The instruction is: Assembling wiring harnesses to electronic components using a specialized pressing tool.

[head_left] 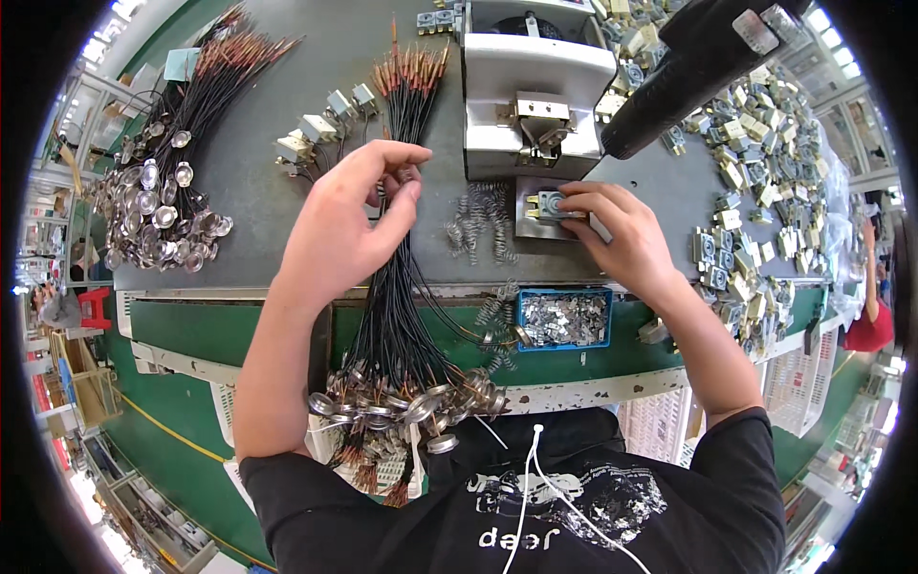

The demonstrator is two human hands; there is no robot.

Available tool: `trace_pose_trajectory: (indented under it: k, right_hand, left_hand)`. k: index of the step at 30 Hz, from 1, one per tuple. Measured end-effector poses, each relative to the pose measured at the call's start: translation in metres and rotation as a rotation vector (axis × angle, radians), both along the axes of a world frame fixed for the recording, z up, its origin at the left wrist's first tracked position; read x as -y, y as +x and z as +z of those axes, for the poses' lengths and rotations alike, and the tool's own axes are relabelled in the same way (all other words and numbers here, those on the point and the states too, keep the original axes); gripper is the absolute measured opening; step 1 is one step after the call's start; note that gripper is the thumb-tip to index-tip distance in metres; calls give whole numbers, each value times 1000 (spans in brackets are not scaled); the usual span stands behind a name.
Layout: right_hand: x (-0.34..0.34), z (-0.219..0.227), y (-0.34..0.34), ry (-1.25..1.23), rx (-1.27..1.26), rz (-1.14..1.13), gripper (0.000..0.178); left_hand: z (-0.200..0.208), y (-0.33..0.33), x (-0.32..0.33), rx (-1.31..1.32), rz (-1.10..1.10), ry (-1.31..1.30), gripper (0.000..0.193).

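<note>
Small grey-and-white block [547,205] lies on the metal plate [532,230] at the foot of the press-like machine [540,62], a brass-coloured bit showing at its left end. Right hand [622,234] is closed on the block's right end, fingertips on top, thumb lower down. Left hand [349,215] is over the upper part of a black wire bundle [392,306], fingers curled, thumb and forefinger close together — something coiled seems to sit among them, but the fingers hide it, so cannot tell whether it is gripped. Loose coil springs [483,220] lie between the hands. Bundle runs down past the bench edge to a cluster of silvery round caps [421,407]; copper-coloured ends stand at its top. Below the plate, a blue tray [520,322] of small metal pieces. A few wired blocks [316,129] lie left of the bundle; farther left, a second wire bundle [215,81] — caps toward the wearer. Right side: large heap of similar blocks [741,182], beneath and beyond a black cylindrical tool [669,91].
</note>
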State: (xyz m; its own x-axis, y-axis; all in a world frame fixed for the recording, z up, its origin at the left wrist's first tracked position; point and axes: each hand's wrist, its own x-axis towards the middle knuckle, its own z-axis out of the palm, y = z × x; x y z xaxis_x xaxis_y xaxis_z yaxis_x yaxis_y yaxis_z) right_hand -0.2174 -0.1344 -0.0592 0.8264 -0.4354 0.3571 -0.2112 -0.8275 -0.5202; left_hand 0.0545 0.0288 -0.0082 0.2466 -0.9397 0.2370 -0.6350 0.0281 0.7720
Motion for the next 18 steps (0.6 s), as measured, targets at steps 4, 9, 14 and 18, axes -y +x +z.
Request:
trace_pose_trajectory:
  k: [4,9,14,18]
  right_hand:
    - [0,-8,-1,-85,-9,4,23]
    - [-25,28,3,-269,54,-20,25]
    - [-57,26,37,294,-130,349,20]
    - [-67,14,62,307,-360,408,21]
  left_hand:
    - [5,-4,-2,27,-44,-8,28]
    - [15,3,-15,27,-24,15,23]
    - [27,11,-25,201,-311,270,27]
    - [17,-9,-35,403,-431,535,31]
